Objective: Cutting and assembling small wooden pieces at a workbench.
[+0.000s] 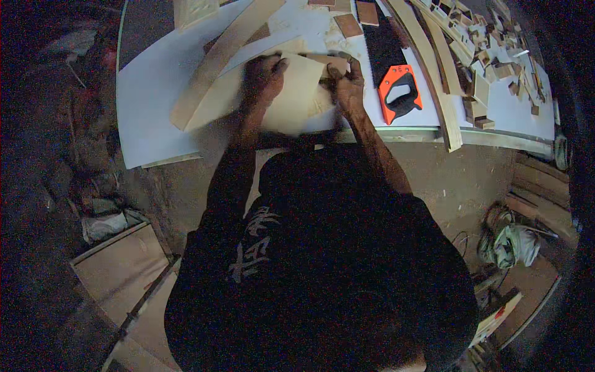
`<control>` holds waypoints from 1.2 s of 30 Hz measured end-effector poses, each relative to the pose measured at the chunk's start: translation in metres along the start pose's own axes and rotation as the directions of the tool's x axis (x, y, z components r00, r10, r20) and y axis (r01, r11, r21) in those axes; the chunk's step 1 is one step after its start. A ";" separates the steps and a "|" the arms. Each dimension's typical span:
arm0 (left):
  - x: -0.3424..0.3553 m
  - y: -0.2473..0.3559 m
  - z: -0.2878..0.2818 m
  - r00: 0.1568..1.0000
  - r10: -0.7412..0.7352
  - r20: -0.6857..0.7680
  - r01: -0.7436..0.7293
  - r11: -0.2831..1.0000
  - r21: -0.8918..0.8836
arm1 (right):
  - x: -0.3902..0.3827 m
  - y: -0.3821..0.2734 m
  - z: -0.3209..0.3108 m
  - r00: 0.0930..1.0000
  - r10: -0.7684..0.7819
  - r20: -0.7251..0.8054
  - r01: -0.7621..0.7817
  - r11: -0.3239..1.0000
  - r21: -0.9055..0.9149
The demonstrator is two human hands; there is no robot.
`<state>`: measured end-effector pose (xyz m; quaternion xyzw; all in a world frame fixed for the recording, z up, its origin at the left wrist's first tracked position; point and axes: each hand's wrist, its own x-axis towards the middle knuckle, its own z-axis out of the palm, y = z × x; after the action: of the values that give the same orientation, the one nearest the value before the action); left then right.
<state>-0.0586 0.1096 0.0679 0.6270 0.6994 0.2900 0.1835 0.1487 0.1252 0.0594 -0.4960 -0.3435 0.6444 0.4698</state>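
Over the white worktop, my left hand (266, 77) is closed on the left edge of a pale, flat piece (294, 93). It looks like a sheet or thin board, blurred along its lower edge. My right hand (348, 87) pinches a small brown wooden piece (336, 66) at the right end of the pale piece; whether the two touch, I cannot tell. A long wooden strip (217, 68) lies slanted to the left of my hands. Just right of my right hand is a handsaw (401, 93) with an orange and black handle.
Long wooden strips (437, 74) lie right of the saw, one jutting past the front edge of the white worktop (149, 105). Many small wood offcuts (489, 56) are heaped at the far right. Small brown wood squares (348, 25) lie at the back. Boards (124, 266) stand low at left.
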 end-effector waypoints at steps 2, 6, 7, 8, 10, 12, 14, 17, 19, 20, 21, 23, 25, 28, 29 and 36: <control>-0.003 0.003 0.000 0.999 -0.040 -0.030 0.040 0.999 -0.007 | -0.001 -0.002 0.001 0.995 -0.102 0.010 0.101 0.993 0.068; -0.010 0.006 0.006 0.988 -0.151 -0.014 0.149 0.985 -0.089 | -0.002 -0.003 0.000 0.995 -0.072 0.067 0.069 0.996 0.048; -0.010 0.006 0.010 0.988 -0.151 -0.014 0.149 0.985 -0.090 | -0.001 -0.002 0.000 0.996 -0.055 0.075 0.049 0.996 0.071; -0.010 0.005 0.015 0.993 -0.096 -0.074 0.087 0.990 -0.110 | -0.001 -0.001 0.000 0.996 -0.028 0.088 0.020 0.996 0.091; -0.011 0.000 0.021 0.990 -0.042 -0.133 0.025 0.992 -0.127 | 0.001 0.003 0.002 0.995 -0.055 0.081 0.047 0.995 0.088; -0.012 -0.003 0.028 0.930 0.254 -0.264 -0.263 0.965 0.004 | 0.004 0.007 0.003 0.994 -0.071 0.079 0.065 0.995 0.080; -0.013 -0.003 0.036 0.939 0.200 -0.279 -0.187 0.980 0.070 | 0.008 0.012 0.006 0.992 -0.121 0.040 0.118 0.990 0.081; -0.014 0.003 0.051 0.949 -0.078 -0.305 -0.116 0.814 -0.570 | 0.012 0.019 0.008 0.988 -0.156 0.007 0.155 0.987 0.040; -0.015 0.004 0.054 0.956 -0.247 -0.161 -0.109 0.210 -0.972 | 0.012 0.021 0.009 0.988 -0.152 0.021 0.151 0.987 0.058; -0.016 0.004 0.054 0.957 -0.265 -0.119 -0.037 0.295 -0.955 | 0.013 0.022 0.009 0.994 -0.110 0.023 0.108 0.991 0.077; -0.016 0.003 0.052 0.956 -0.276 -0.099 -0.001 0.336 -0.942 | 0.012 0.021 0.008 0.991 -0.130 0.027 0.128 0.989 0.071; -0.017 0.001 0.048 0.966 -0.074 -0.247 -0.082 0.819 -0.568 | 0.012 0.020 0.008 0.995 -0.087 0.047 0.085 0.995 0.050; -0.017 0.000 0.045 0.943 0.194 -0.270 -0.207 0.978 -0.022 | 0.011 0.018 0.008 0.996 -0.063 0.065 0.059 0.996 0.070; -0.017 0.003 0.045 0.943 -0.209 -0.260 -0.033 0.717 -0.697 | 0.010 0.018 0.009 0.994 -0.031 0.106 0.010 0.980 0.199; -0.018 0.004 0.044 0.944 -0.012 -0.331 -0.119 0.921 -0.372 | 0.010 0.019 0.009 0.991 -0.001 0.133 -0.040 0.951 0.307; -0.017 0.009 0.047 0.956 -0.063 -0.285 -0.085 0.874 -0.479 | 0.017 0.028 0.008 0.986 0.096 0.135 -0.144 0.897 0.417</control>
<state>-0.0202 0.1012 0.0353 0.5149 0.6197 0.5467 0.2281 0.1326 0.1323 0.0308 -0.3654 -0.1891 0.7580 0.5061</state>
